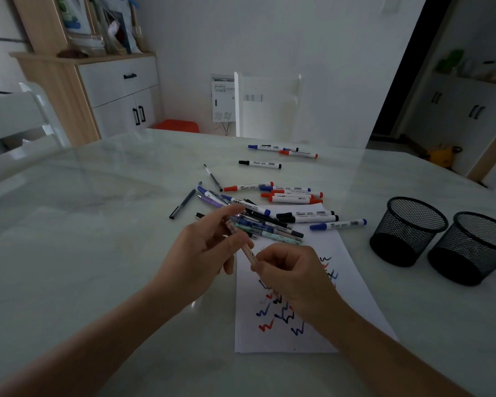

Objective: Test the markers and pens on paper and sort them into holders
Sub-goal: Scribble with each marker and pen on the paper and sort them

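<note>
A slim pinkish pen (245, 245) is held between both hands above the top edge of the white paper (352, 299). My left hand (204, 247) pinches its upper end, and my right hand (292, 277) grips its lower end. The paper carries red, blue and black squiggles (281, 313). Behind the hands lies a pile of several pens and whiteboard markers (267, 207) with red, blue and black caps. Two black mesh holders (407, 230) (473, 247) stand at the right, both looking empty.
Three more markers (281, 153) lie farther back on the pale marble table (98, 224). A loose dark pen (182, 204) rests left of the pile. White chairs stand at the far side and at the left; a wooden cabinet is behind.
</note>
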